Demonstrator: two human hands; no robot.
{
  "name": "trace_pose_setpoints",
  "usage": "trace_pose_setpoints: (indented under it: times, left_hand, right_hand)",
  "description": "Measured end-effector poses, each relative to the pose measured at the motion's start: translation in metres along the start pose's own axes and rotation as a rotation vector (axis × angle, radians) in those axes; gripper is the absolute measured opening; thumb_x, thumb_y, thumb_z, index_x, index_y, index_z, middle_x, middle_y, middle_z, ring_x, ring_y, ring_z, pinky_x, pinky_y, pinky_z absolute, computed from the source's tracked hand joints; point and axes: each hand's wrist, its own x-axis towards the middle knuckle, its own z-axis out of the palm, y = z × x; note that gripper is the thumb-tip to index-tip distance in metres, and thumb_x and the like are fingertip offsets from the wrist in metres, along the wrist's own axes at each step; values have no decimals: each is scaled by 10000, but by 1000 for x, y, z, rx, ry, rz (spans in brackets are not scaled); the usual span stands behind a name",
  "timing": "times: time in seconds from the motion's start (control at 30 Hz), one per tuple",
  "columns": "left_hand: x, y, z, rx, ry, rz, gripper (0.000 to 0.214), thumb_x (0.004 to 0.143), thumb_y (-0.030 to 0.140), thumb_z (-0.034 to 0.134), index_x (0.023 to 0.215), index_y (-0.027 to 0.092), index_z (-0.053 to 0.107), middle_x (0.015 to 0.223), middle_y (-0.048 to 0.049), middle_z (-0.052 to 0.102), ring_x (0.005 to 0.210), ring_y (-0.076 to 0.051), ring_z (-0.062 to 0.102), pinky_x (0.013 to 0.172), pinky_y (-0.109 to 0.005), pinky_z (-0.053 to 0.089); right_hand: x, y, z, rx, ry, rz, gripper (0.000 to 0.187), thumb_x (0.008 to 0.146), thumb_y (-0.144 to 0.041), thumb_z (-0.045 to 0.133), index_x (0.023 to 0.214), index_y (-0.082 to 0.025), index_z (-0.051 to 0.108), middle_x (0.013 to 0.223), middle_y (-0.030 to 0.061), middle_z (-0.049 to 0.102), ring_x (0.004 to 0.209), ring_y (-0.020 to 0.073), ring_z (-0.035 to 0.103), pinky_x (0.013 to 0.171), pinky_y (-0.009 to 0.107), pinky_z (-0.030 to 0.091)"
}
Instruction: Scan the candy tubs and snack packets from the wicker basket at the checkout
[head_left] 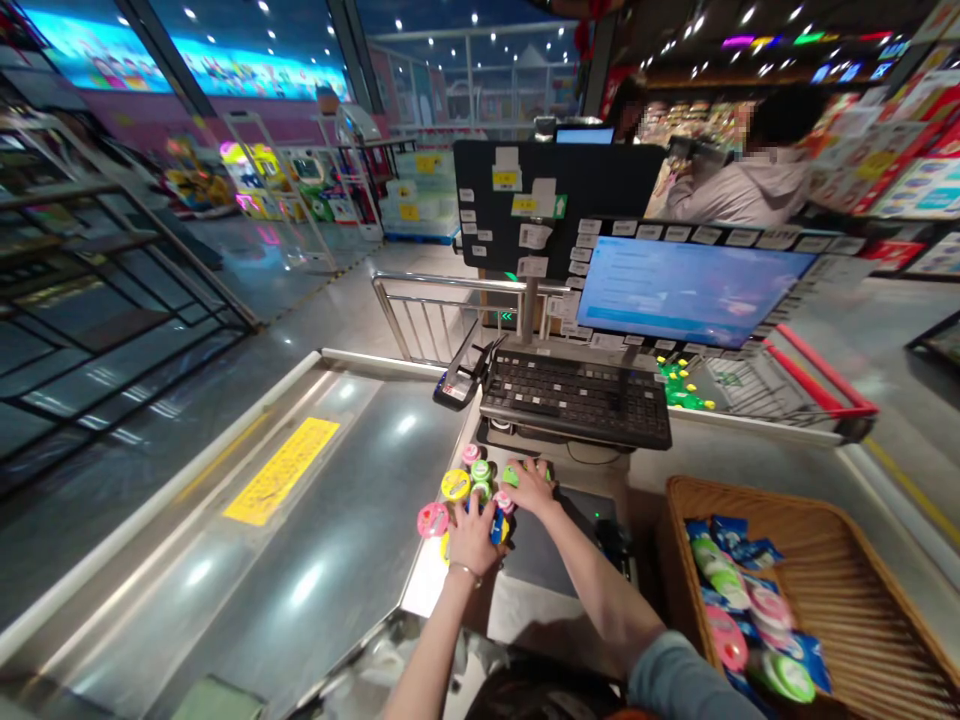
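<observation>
Spreading: the left hand (472, 538) parts its fingers over small round tubs (455, 485); whether it grips any, I cannot tell.
Right hand (531, 488): fingers fanned over a green tub (511, 475); grip hidden.
Tubs' place: clustered along the edge between steel counter (360, 490) and dark panel (536, 555).
Leftward room: counter runs wide to a pale rim (172, 488).
Limits: keyboard (574, 397) just beyond the right hand; wicker basket (862, 590) rightward, holding blue packets (761, 553).
Beyond: metal rail (450, 283), monitor (697, 290), 2 people (750, 190).
</observation>
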Motion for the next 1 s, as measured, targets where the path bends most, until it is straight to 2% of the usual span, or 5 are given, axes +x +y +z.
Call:
trace_pose_setpoints:
  times: [0.2,0.63,0.77,0.9,1.0]
  left_hand:
    - [-1,-7,2,-57,-37,106,691,646,397,682,1293,265,479,1513,-57,276,1363,-375,202,1056,-465,354]
    - [-2,-4,13,-64,95,125,574,674,308,626,1231,213,523,1376,-115,410,1266,-360,341,992,-454,407]
    - [-2,-4,8,-57,43,167,558,692,339,629,1231,237,528,1299,-98,485,1271,-364,341,976,-465,414]
    - [-4,-10,3,-52,37,243,538,703,379,630,1213,228,549,1294,-105,494,1267,-360,349,989,-460,413]
    - [-5,-14,1,-42,20,280,549,688,378,646,1210,232,557,1298,-109,500,1280,-349,342,1000,-460,411]
  right_hand:
    - [-16,16,-6,5,2,-60,455,820,-501,492,1258,-376,487,1273,42,519,1217,321,332,858,464,388]
    - [-54,51,-16,-38,-85,-225,611,711,-502,631,1294,-435,460,1323,28,478,1272,355,281,890,502,371]
    - [-67,44,-7,-83,-24,-221,730,638,-567,705,1301,-378,467,1331,73,459,1288,381,249,938,563,314]
    - [-73,30,4,-108,73,-187,668,723,-628,619,1298,-313,489,1304,121,480,1293,372,248,999,608,213]
    - [-73,27,8,-126,114,-207,715,729,-632,621,1368,-374,430,1390,102,426,1299,372,253,1026,613,156]
